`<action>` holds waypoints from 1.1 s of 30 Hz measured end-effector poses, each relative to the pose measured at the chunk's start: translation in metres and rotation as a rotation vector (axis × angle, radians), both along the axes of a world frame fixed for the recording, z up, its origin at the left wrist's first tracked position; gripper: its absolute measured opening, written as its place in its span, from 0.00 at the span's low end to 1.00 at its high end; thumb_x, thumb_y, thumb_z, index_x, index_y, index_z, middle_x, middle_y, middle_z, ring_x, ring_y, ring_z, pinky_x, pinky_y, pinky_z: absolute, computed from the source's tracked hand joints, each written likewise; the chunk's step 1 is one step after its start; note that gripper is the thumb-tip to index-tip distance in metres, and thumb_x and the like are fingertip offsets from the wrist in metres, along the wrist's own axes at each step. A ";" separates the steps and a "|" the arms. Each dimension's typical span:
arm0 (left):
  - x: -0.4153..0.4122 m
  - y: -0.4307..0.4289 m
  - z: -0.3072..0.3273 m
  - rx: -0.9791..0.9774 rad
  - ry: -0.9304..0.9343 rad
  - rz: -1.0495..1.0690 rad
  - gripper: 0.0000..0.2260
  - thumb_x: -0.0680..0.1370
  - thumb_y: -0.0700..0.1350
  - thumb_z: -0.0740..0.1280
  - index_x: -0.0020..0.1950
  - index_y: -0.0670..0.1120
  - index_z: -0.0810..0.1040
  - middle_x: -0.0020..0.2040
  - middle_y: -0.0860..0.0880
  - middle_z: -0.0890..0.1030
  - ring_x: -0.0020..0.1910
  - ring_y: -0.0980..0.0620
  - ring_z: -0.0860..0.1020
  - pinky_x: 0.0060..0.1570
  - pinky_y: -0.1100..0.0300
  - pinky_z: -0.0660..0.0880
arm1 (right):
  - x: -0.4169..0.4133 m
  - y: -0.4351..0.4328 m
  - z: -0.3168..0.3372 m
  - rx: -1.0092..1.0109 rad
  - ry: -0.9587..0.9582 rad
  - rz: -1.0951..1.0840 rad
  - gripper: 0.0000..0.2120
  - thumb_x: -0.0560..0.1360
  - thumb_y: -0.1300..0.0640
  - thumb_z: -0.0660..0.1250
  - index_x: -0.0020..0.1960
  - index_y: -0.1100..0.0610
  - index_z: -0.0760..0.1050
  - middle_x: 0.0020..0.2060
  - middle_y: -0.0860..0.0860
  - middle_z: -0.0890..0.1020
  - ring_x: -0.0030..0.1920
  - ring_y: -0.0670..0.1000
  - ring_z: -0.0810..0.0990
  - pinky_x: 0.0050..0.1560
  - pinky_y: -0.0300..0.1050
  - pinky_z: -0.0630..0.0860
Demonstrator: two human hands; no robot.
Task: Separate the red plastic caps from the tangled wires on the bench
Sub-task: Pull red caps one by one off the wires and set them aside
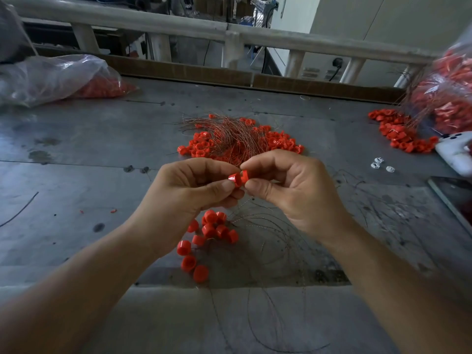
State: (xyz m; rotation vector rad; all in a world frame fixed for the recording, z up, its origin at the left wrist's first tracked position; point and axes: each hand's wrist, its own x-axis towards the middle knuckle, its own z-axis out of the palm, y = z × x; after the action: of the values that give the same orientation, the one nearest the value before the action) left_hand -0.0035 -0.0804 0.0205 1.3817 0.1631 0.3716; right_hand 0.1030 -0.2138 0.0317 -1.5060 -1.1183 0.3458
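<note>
- A clear bag lies at ten o'clock from the hands, on the far left of the desk, with red caps showing through its open end.
- A single dark wire curves across the desk at nine o'clock.
- The left hand is raised over the desk, its thumb and fingertips curled and pinching a red cap.
- At six o'clock below the hands, a small cluster of loose caps lies on the desk.
- At twelve o'clock, beyond the hands, a heap of caps lies under a tangle of thin wires.
- The right hand faces the left, thumb and forefinger pinching a second red piece that touches the held cap.
- Bare wire strands loop over the desk at five o'clock.
- Three small white bits lie at three o'clock.
- At two o'clock a further spread of caps spills beside a full bag, with wire ends poking from it.
- A white device and a dark flat panel sit at the right edge.
</note>
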 end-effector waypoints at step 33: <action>-0.004 -0.004 0.000 0.004 0.075 -0.005 0.10 0.60 0.44 0.69 0.39 0.45 0.84 0.33 0.44 0.83 0.33 0.51 0.82 0.32 0.65 0.78 | -0.004 0.001 -0.010 0.057 -0.376 -0.128 0.12 0.64 0.60 0.72 0.47 0.63 0.80 0.39 0.46 0.79 0.39 0.40 0.79 0.43 0.32 0.75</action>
State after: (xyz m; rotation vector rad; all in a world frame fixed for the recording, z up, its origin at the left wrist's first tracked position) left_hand -0.0076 -0.0844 0.0202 1.4005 0.2204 0.3161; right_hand 0.0993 -0.2130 0.0221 -1.6226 -1.3023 -0.0619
